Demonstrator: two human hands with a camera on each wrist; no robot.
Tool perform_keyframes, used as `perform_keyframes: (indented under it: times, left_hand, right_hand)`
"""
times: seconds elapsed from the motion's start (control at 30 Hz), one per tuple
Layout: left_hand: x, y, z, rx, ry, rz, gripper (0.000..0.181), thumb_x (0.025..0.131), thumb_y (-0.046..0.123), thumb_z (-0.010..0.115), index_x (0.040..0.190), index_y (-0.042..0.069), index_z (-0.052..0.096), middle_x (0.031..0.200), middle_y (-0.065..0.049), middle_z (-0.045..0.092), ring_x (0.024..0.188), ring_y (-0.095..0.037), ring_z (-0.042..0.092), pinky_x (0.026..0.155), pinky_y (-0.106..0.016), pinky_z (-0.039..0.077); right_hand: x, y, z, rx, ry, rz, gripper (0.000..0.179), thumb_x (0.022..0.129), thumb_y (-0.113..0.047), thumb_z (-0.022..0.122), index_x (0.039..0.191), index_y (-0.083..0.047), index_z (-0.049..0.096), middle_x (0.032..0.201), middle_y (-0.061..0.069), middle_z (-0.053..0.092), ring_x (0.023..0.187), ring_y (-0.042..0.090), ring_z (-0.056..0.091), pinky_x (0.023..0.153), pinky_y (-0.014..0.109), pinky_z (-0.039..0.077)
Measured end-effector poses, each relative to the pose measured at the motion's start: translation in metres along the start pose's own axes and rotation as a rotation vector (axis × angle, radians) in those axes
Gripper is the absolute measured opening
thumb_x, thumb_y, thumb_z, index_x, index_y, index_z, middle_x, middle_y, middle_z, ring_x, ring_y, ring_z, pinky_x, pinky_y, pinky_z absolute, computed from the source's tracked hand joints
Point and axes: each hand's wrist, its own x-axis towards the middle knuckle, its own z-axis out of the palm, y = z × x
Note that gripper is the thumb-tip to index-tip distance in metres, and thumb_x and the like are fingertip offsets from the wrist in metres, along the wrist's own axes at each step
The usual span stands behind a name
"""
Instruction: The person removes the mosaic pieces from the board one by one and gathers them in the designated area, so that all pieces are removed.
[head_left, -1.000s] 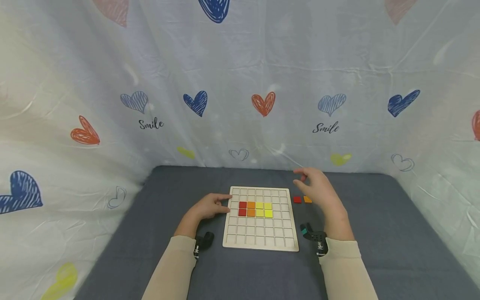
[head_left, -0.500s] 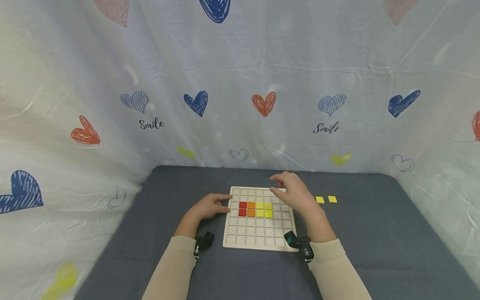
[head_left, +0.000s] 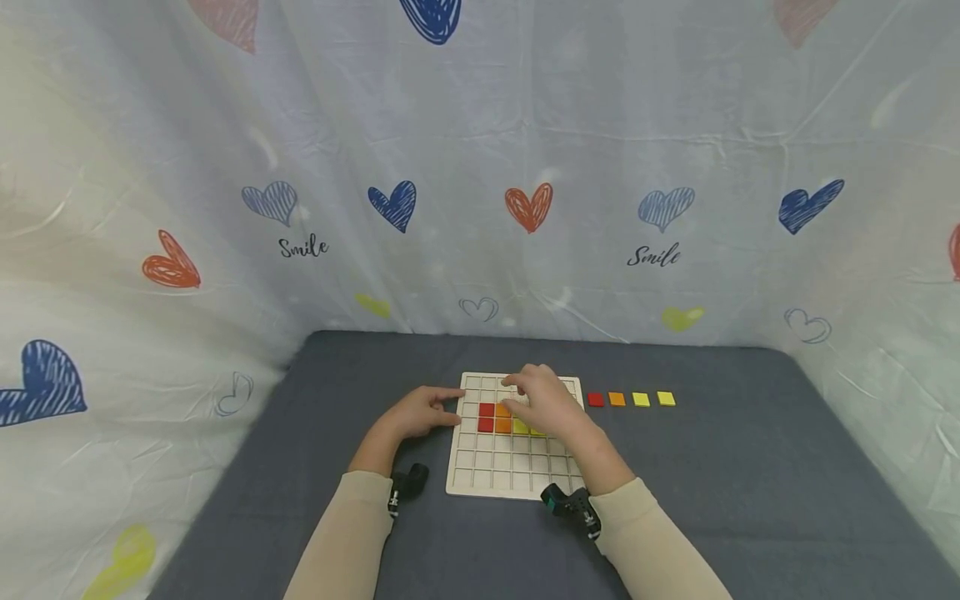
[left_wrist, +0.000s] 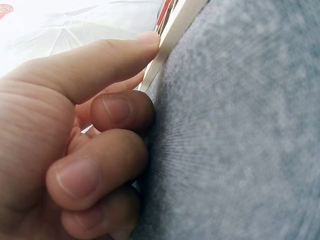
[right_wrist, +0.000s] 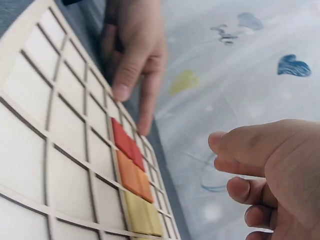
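Observation:
A pale wooden grid board [head_left: 483,482] lies on the table. Square tiles sit in two rows on it: a red tile [head_left: 486,425], an orange tile [head_left: 503,425] and a yellow tile [head_left: 521,427] show in the head view, the rest partly covered by my right hand. My left hand [head_left: 418,412] touches the board's left edge with thumb and forefinger; its other fingers are curled in the left wrist view. Over the board's upper part hovers my right hand [head_left: 551,404], thumb and forefinger apart. Nothing shows between its fingers in the right wrist view.
Right of the board, a loose red tile [head_left: 596,400], an orange tile [head_left: 617,399] and two yellow tiles [head_left: 641,399] lie in a line on the dark grey cloth [head_left: 720,467]. A white curtain [head_left: 465,250] printed with hearts hangs behind.
My right hand has moved left, from above the loose tiles to over the tiles on the board, uncovering the loose row. My left hand stays at the board's edge.

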Motion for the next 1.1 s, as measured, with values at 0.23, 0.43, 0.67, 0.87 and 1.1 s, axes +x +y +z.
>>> perform_keyframes:
  times: [0.23,0.43,0.67,0.87,1.1]
  left_hand:
    - [0.0,0.0,0.0,0.005,-0.002,0.008,0.057,0.088,0.019,0.083,0.142,0.02,0.065,0.055,0.003,0.038,0.043,-0.011,0.03,0.045,-0.028,0.032]
    - [-0.001,0.001,-0.001,-0.003,-0.009,0.011,0.057,0.089,0.019,0.083,0.143,0.019,0.064,0.055,0.003,0.038,0.042,-0.011,0.03,0.044,-0.028,0.032]
    - [-0.001,0.001,-0.001,0.002,-0.009,0.02,0.056,0.089,0.019,0.082,0.142,0.019,0.065,0.055,0.003,0.038,0.042,-0.01,0.03,0.044,-0.028,0.031]
    - [-0.002,0.001,-0.001,0.005,-0.004,0.016,0.056,0.089,0.019,0.083,0.142,0.019,0.065,0.055,0.003,0.038,0.042,-0.01,0.03,0.044,-0.028,0.031]
    - [-0.002,0.002,-0.001,0.007,-0.003,0.014,0.056,0.088,0.018,0.083,0.142,0.018,0.065,0.056,0.003,0.039,0.043,-0.01,0.032,0.044,-0.027,0.032]
  right_hand:
    - [0.002,-0.004,0.025,-0.087,-0.037,-0.01,0.041,0.099,-0.028,0.072,0.134,-0.008,0.069,0.106,0.007,0.058,0.089,0.021,0.047,0.074,0.037,0.042]
    - [0.002,-0.004,0.043,-0.184,-0.063,-0.025,0.037,0.102,-0.032,0.066,0.13,-0.008,0.072,0.102,0.005,0.054,0.084,0.02,0.041,0.072,0.036,0.037]
    - [0.003,-0.002,0.049,-0.165,0.014,-0.047,0.026,0.1,-0.022,0.068,0.12,-0.008,0.076,0.099,0.002,0.056,0.082,0.019,0.042,0.072,0.035,0.038]
    - [0.004,-0.001,0.05,-0.079,0.093,-0.066,0.023,0.096,-0.015,0.073,0.117,-0.006,0.077,0.099,0.003,0.059,0.087,0.019,0.047,0.076,0.035,0.042]
    - [0.006,-0.003,0.054,-0.099,0.177,-0.081,0.022,0.089,-0.012,0.082,0.111,-0.008,0.079,0.096,0.0,0.059,0.084,0.017,0.047,0.075,0.032,0.043]
